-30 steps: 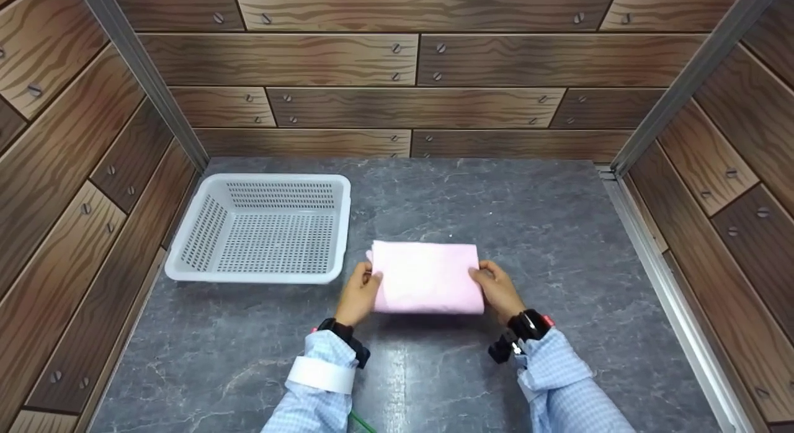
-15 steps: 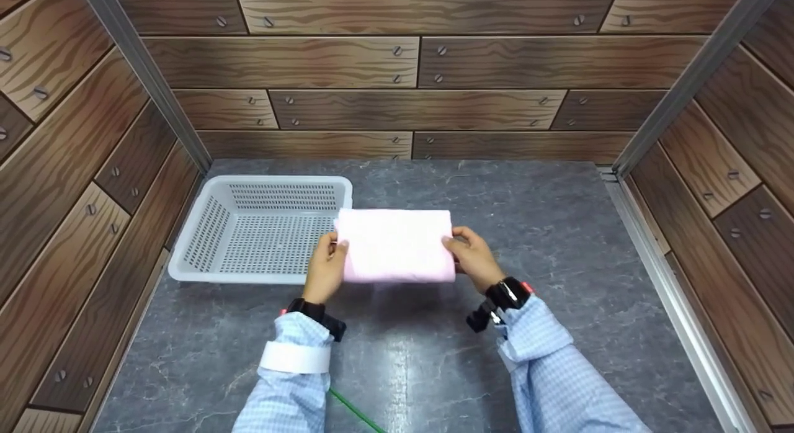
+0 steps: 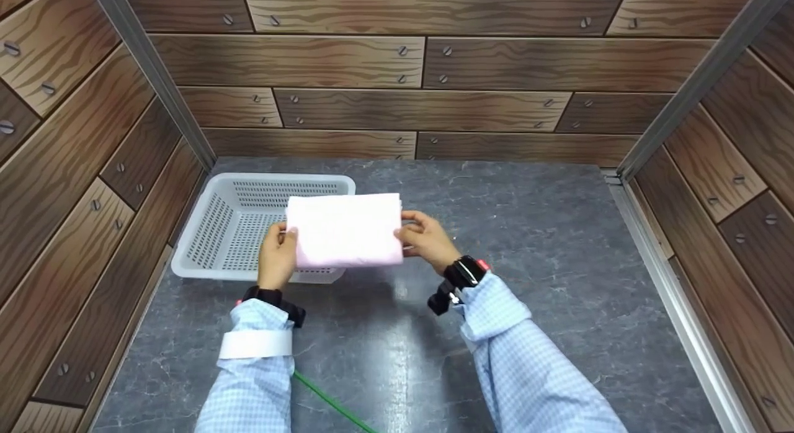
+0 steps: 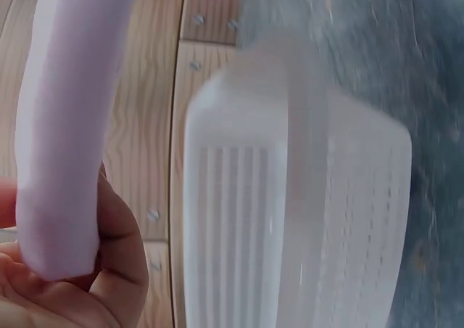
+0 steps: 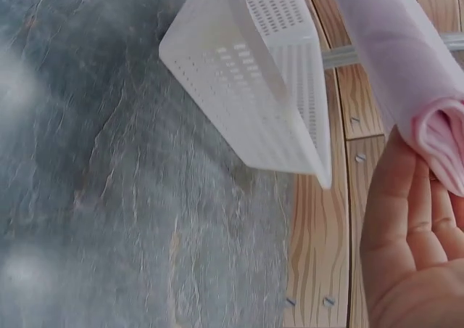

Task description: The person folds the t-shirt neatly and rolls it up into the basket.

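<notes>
A folded pink cloth [image 3: 347, 230] is held up level between both hands, overlapping the right part of a white plastic basket [image 3: 263, 275] in the head view. My left hand [image 3: 276, 256] pinches its left edge, thumb on top and fingers beneath. On the opposite edge, my right hand [image 3: 431, 241] grips it the same way. The right wrist view shows the cloth's [image 5: 406, 59] rolled-in layers at that end, with fingers under them. In the left wrist view the cloth [image 4: 69, 139] appears as a thick rounded fold beside the basket [image 4: 239, 197].
The basket has slotted walls and stands at the back left of a grey marbled tabletop [image 3: 527, 234]. Wood-patterned panels [image 3: 347, 110] enclose the back and both sides. A green cable [image 3: 332, 402] trails from beside the left sleeve.
Both hands have carried the folded cloth left and away from the body, from the middle of the table to over the basket's right side. The basket has stayed in place.
</notes>
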The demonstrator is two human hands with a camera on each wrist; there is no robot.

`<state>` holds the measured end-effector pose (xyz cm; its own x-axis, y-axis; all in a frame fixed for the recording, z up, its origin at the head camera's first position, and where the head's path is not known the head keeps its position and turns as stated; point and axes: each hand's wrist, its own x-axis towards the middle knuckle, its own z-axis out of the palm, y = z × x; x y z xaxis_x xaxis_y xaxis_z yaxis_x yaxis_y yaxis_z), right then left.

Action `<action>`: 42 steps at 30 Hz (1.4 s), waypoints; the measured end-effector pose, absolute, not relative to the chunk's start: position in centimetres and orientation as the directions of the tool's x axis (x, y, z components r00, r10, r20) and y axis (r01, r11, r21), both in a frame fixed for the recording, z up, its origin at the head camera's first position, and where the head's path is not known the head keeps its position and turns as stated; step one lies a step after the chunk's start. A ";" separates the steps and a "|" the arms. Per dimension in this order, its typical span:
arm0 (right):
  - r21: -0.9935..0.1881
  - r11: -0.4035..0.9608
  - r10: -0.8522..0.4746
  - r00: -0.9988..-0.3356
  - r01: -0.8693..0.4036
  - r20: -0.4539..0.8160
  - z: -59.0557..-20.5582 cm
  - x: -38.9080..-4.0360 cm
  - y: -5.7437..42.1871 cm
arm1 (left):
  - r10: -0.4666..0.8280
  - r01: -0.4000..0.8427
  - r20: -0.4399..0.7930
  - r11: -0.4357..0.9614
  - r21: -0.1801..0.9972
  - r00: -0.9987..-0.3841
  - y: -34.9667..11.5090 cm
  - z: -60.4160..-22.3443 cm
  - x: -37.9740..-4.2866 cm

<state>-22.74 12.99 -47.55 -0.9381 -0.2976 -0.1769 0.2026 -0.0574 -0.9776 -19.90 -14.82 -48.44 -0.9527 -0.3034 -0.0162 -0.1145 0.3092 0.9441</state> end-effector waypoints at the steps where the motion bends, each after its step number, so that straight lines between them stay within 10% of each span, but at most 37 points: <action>1: -0.977 -0.058 -0.309 -0.935 0.204 -0.176 -47.5 -22.8 12.5 | -0.311 -0.124 -0.020 0.319 0.939 -0.950 -15.2 -48.5 -20.0; 42: -0.983 0.144 -0.394 -0.904 0.117 -0.166 -49.0 -23.0 1.5 | -0.292 -0.328 -0.203 0.483 0.812 -0.935 -22.8 -50.5 -22.3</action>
